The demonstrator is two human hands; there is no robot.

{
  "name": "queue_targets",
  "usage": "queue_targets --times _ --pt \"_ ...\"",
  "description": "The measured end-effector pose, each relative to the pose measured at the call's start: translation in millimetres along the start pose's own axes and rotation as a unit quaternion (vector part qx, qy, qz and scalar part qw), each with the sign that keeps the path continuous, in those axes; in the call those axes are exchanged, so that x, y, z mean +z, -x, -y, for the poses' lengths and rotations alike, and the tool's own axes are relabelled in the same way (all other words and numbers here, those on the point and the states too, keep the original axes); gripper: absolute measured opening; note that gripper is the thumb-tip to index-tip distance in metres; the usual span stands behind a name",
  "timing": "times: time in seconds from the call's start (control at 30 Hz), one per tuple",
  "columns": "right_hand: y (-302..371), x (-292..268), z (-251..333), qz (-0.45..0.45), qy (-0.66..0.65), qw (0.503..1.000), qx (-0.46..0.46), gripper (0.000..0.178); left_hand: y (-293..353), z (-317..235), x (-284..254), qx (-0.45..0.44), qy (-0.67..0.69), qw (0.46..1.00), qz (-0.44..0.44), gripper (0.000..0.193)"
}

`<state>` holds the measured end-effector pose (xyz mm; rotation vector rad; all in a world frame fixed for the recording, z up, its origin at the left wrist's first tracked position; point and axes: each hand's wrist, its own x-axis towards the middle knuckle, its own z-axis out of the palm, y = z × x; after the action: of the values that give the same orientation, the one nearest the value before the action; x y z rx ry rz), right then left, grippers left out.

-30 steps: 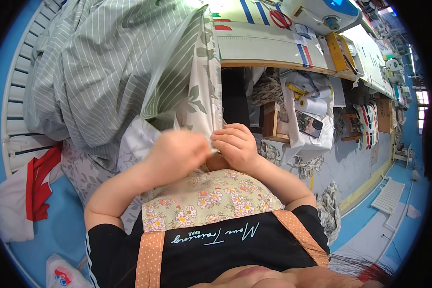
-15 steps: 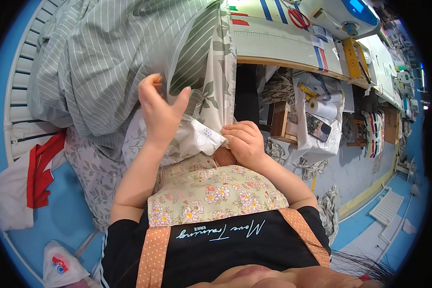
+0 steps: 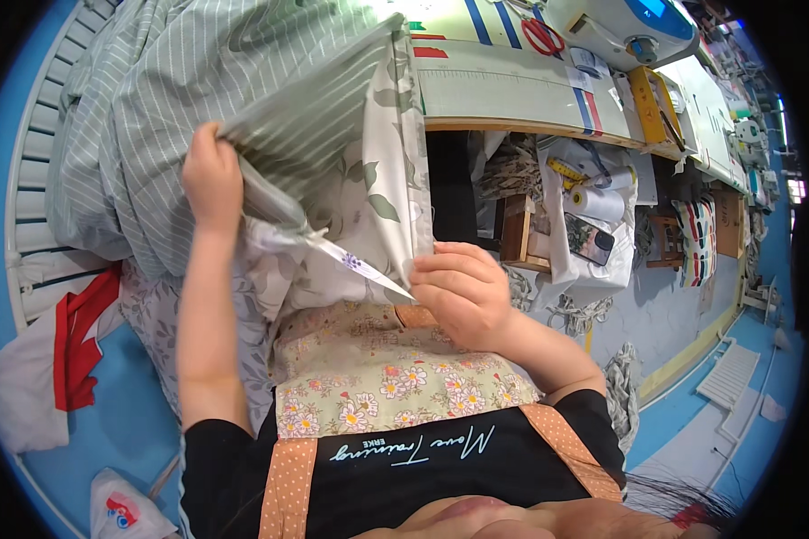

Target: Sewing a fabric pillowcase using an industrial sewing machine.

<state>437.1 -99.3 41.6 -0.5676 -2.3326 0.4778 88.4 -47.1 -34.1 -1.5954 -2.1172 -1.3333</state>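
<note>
A large grey-green striped fabric (image 3: 153,171) lies heaped in front of me to the left. Its white underside with leaf print (image 3: 386,153) shows where the edge is folded back along the table. My left hand (image 3: 214,180) grips part of the striped fabric with curled fingers and holds it out to the left, so the cloth stretches between my hands. At the fabric's near right corner, my right hand (image 3: 463,292) pinches the edge. A white strip with a purple flower (image 3: 355,262) runs taut toward my right fingertips.
A sewing machine (image 3: 625,31) stands on the table (image 3: 503,90) at the far right, near red scissors (image 3: 542,38). Below hangs a white cloth holder with thread cones (image 3: 595,203) and a phone (image 3: 588,240). A white slatted rack (image 3: 29,198) is at the left.
My left hand, open before, has moved left and taken hold of the striped fabric, pulling it out wide. The right hand keeps its pinch and has shifted slightly nearer me.
</note>
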Motion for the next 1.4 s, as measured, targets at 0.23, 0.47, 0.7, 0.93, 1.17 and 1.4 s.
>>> queue_targets --times 0.23,0.47,0.7,0.93,1.17,1.4 --pt "8.8 25.9 -15.8 0.019 -0.039 0.996 0.074 0.020 -42.3 21.8 -13.4 -0.082 -0.015 0.967 0.241 0.028" --pt "31.9 40.9 -23.7 0.019 -0.025 0.994 0.108 0.023 -23.9 -79.5 -59.4 -0.231 0.374 0.898 -0.005 0.019" --pt "30.9 41.5 -23.0 0.004 -0.015 0.996 0.087 0.022 41.6 -123.0 -27.1 0.131 0.162 0.914 0.349 0.014" --pt "35.1 45.0 -26.3 0.012 -0.018 0.996 0.090 0.025 78.1 -85.2 -35.8 -0.376 0.323 0.799 0.341 0.012" --pt "32.7 47.4 -27.6 0.006 -0.025 0.997 0.073 0.028 66.4 -68.2 -34.4 -0.347 0.315 0.839 0.276 0.014" --pt "35.9 48.9 -25.7 -0.011 -0.015 0.997 0.073 0.028 98.1 -24.6 -28.5 -0.189 0.015 0.969 0.158 0.011"
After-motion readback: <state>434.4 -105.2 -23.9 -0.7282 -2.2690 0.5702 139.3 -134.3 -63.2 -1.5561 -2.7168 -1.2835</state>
